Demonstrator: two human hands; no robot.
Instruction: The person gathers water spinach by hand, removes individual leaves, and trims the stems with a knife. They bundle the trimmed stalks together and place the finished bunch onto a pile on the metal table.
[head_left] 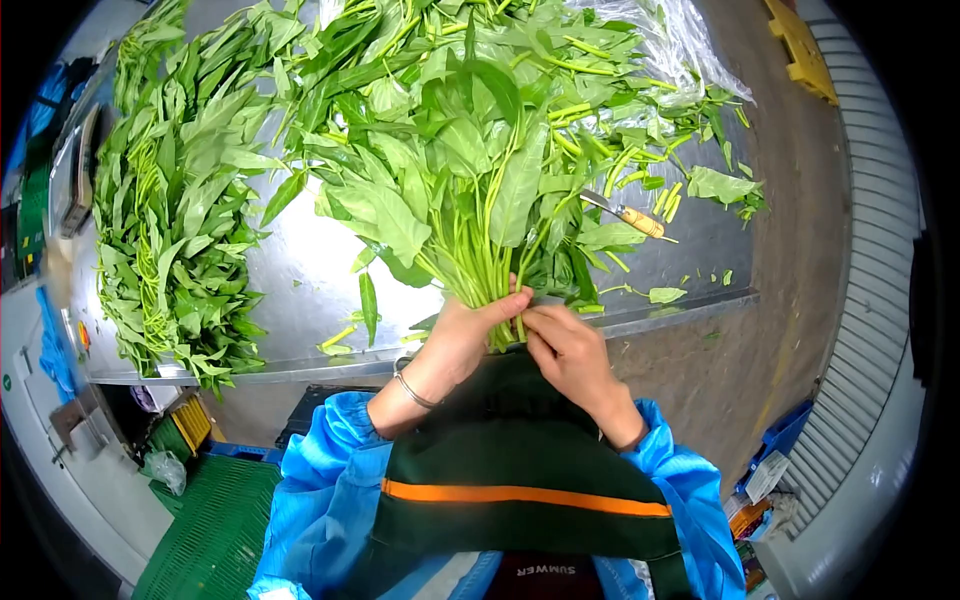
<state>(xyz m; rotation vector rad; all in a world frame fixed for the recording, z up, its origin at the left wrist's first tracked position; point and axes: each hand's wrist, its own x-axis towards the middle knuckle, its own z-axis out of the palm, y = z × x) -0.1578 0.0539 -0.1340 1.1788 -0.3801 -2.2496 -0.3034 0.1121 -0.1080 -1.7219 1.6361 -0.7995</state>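
Observation:
A bunch of leafy water spinach [490,220] stands upright at the table's front edge, leaves fanned away from me. My left hand [470,335] is wrapped round its lower stems, with the thumb across the front. Against the right side of the stems, my right hand [570,350] has thumb and fingers pinched together on a stem of the same bunch. To the right lies a knife [640,221] with a wooden handle, its blade partly under leaves.
Behind the bunch, loose water spinach [390,60] covers the metal table [310,270]. A long leafy pile [180,220] lies at the left. Clear plastic wrap [680,50] is at the back right; a green crate [210,530] stands below left.

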